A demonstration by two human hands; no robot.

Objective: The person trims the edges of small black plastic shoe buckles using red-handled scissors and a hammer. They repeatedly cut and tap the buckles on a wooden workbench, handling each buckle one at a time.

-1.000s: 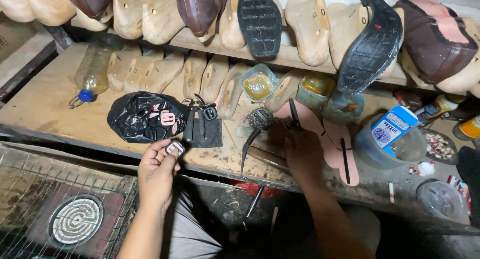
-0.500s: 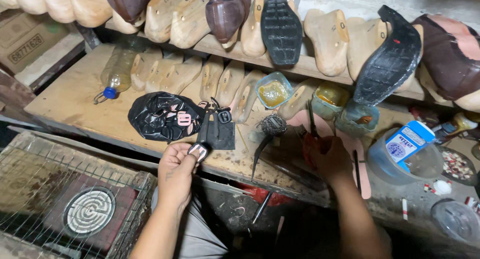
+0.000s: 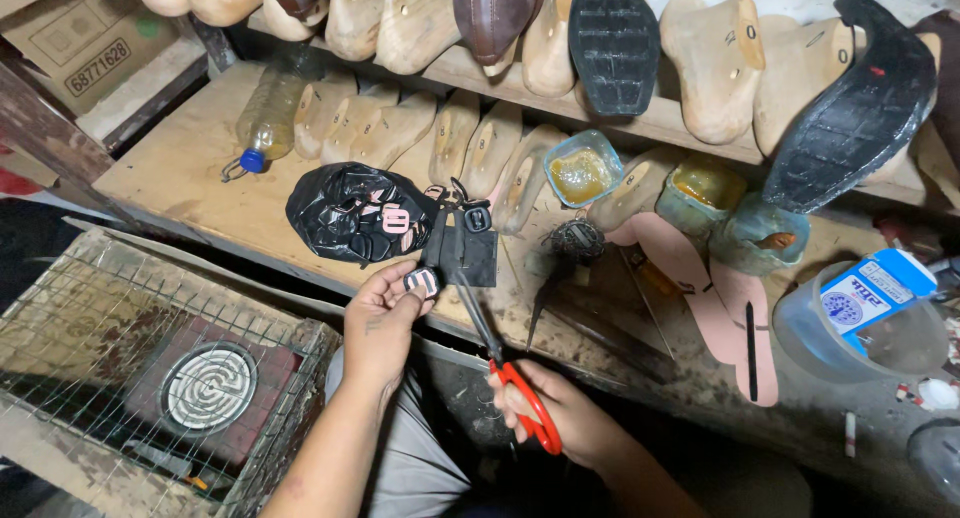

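Note:
My left hand (image 3: 385, 313) pinches a small metal buckle (image 3: 422, 281) on a black strap (image 3: 463, 248) at the front edge of the wooden bench (image 3: 190, 173). My right hand (image 3: 565, 418) grips red-handled scissors (image 3: 528, 403), their blades pointing up toward the strap. A black plastic bag (image 3: 345, 213) with pink buckles lies just left of the strap on the bench.
Wooden shoe lasts (image 3: 400, 128) line the bench back and the shelf above, with black soles (image 3: 615, 43) among them. Glue tubs (image 3: 583, 168), pink insoles (image 3: 700, 298), a plastic bottle (image 3: 265, 118) and a clear tub holding a blue box (image 3: 875, 313) stand around. A wire cage (image 3: 150, 378) sits lower left.
My right hand has left the bench and come down toward me holding the red scissors. My left hand stays on the buckle. The view has shifted left.

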